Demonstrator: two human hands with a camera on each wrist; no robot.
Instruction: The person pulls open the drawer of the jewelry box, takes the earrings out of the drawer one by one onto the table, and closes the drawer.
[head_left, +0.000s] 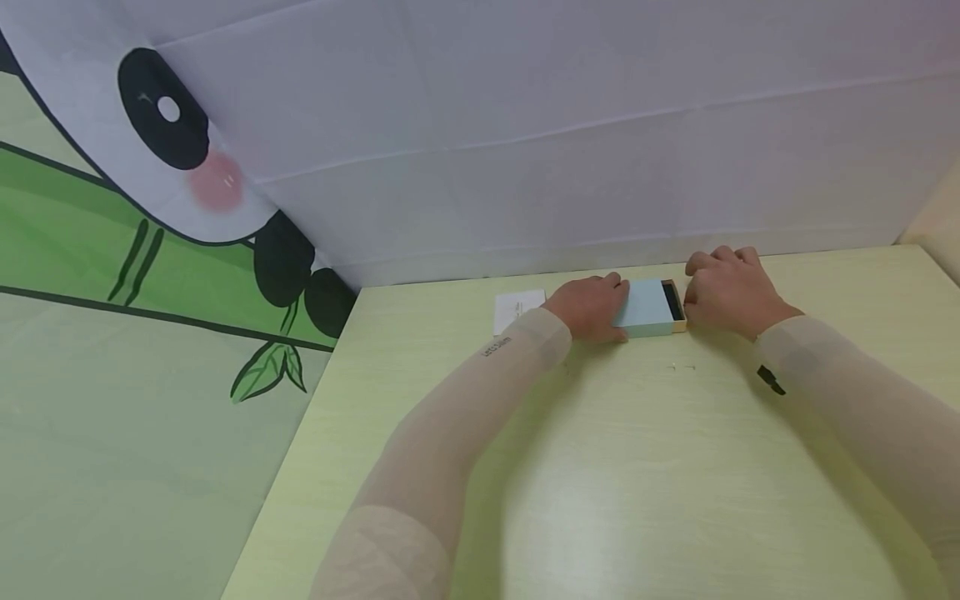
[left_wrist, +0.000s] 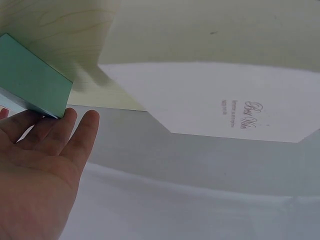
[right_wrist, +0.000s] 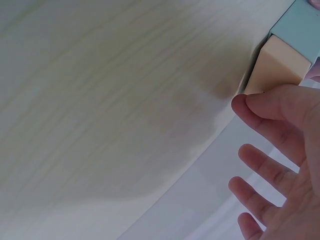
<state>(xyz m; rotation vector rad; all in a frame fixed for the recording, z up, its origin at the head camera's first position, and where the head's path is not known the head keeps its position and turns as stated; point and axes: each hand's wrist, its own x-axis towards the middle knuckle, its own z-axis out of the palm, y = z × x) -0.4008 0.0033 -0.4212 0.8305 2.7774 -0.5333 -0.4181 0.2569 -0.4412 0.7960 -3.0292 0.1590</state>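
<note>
A pale blue slide-out box lies near the far edge of the table. Its tan inner drawer, dark inside, sticks out a little at the right end. My left hand grips the blue sleeve at its left end, thumb at the near side and fingers at the far side. At the drawer's end, my right hand pinches the edge with thumb and index finger; the other fingers are spread apart in the right wrist view. Exactly where the fingertips meet the drawer is partly hidden.
Left of the box lies a white card printed with "Best Wishes". Two tiny shiny pieces lie on the table in front of the box. A white cloth wall rises behind the far edge.
</note>
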